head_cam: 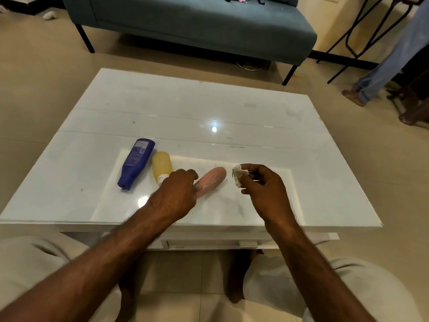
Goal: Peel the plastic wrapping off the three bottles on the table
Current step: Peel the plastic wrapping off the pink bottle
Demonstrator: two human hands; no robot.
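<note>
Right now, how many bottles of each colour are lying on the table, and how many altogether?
Blue bottle: 1
Yellow bottle: 1
Pink bottle: 1, with the left hand on its near end
Total: 3 bottles, all lying on the white table. The right hand pinches a crumpled scrap of wrapping.

The left hand [178, 194] hides the pink bottle's [212, 181] near end.

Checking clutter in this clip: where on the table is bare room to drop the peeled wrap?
Bare: the far half of the table beyond the bottles, and the right side past the right hand. Crowded: the near-left strip, where the blue bottle, yellow bottle, pink bottle and left hand sit.
</note>
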